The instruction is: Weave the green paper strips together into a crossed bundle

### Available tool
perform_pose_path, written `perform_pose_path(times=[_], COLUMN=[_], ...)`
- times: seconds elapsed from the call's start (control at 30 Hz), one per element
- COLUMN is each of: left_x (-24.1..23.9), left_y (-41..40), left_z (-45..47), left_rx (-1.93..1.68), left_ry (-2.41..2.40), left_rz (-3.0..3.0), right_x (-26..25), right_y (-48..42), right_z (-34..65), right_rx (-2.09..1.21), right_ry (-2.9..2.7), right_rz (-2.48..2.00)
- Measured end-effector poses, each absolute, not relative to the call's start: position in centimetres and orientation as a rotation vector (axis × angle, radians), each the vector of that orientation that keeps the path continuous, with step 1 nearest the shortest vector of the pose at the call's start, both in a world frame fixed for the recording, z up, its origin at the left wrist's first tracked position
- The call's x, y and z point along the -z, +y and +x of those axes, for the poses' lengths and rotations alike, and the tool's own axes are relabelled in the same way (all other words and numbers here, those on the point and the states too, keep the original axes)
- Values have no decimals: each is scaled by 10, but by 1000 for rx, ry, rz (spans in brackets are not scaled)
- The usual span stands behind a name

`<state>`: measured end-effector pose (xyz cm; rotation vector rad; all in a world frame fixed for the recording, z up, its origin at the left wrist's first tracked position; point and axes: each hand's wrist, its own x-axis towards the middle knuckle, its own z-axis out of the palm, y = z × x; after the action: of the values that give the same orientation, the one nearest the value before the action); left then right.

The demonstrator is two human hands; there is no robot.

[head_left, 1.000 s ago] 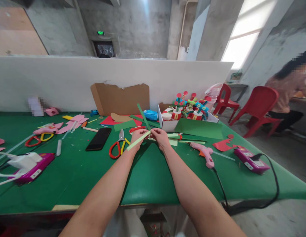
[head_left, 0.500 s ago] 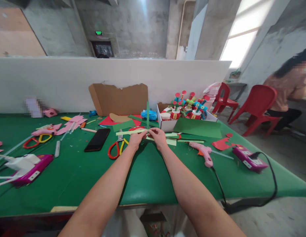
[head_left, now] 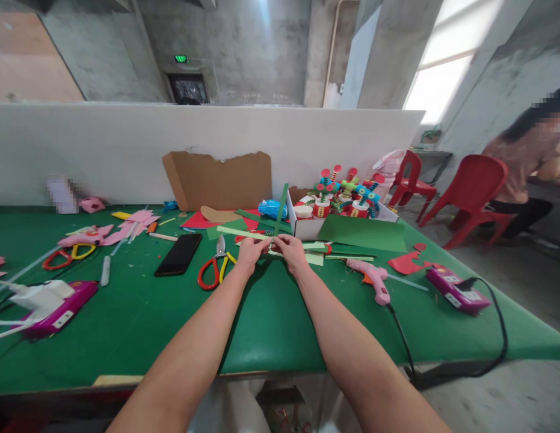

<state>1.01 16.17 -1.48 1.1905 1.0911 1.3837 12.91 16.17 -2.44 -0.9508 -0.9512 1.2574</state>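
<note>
Above the green table, my left hand (head_left: 251, 251) and my right hand (head_left: 290, 249) meet fingertip to fingertip, both closed in a pinch. Between them they grip two paper strips at the crossing. The light green paper strip (head_left: 237, 232) reaches out to the left past my left fingers. A dark green paper strip (head_left: 282, 207) rises from the pinch, tilted to the right. My fingers cover the place where the strips join. Red and yellow handled scissors (head_left: 214, 267) lie just left of my left wrist. Pale green paper pieces (head_left: 314, 258) lie beside my right hand.
A black phone (head_left: 178, 255) lies to the left. On the right are a pink glue gun (head_left: 373, 278), its cable and a purple power strip (head_left: 458, 291). Behind my hands stand a box of colourful paper figures (head_left: 302, 227) and brown cardboard (head_left: 221, 183). A person sits at far right.
The dark green strip has swung from upright to leaning right. The light green strip's left end has tipped up a little. Both hands stay nearly in place.
</note>
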Motion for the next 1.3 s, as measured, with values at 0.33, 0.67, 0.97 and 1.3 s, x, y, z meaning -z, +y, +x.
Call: perform_pose_path(times=[0.33, 0.67, 0.97, 1.3], left_x=[15, 14, 16, 14], left_y=[166, 161, 163, 161], left_z=[4, 11, 7, 9], left_rx=[-1396, -1322, -1387, -1312], left_ry=[1103, 983, 1042, 994], left_rz=[1042, 1152, 1203, 1150], right_x=[19, 15, 12, 14], right_y=[160, 155, 150, 153], right_z=[129, 125, 125, 126], right_rx=[-1175, -1264, -1277, -1181], right_ry=[-846, -849, -926, -958], right_rz=[-986, -889, -947, -945])
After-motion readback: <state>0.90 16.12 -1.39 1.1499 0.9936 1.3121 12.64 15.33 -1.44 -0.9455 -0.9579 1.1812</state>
